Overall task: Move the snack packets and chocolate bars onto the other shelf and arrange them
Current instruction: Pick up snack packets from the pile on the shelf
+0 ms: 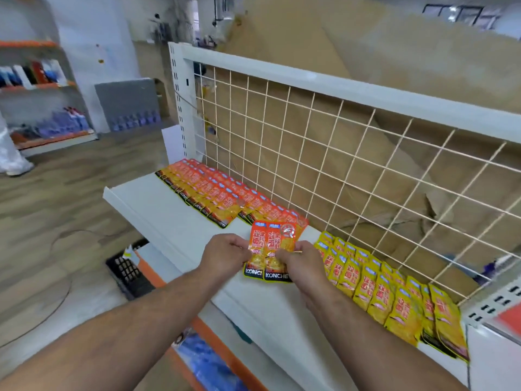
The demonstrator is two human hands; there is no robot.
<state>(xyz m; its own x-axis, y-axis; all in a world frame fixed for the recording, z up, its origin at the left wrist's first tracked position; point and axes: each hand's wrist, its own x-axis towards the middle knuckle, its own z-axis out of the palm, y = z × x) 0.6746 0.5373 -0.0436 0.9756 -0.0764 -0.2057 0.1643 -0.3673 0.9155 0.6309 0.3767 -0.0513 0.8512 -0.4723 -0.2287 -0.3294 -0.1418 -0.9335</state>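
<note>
Two or three orange snack packets (269, 249) are fanned upright above the white shelf (158, 204). My left hand (225, 256) pinches their left edge and my right hand (300, 262) pinches their right edge. Behind them, overlapping rows of orange packets (214, 193) lie on the shelf from the far left corner to just behind my hands. To the right, rows of yellow packets (389, 294) lie overlapped along the shelf. No chocolate bars are in view.
A white wire grid panel (338, 165) backs the shelf, with brown cardboard (366, 66) behind it. A black crate (129, 275) sits on the floor at lower left. Lower shelves with an orange edge (214, 340) lie below. Another stocked shelving unit (42, 88) stands far left.
</note>
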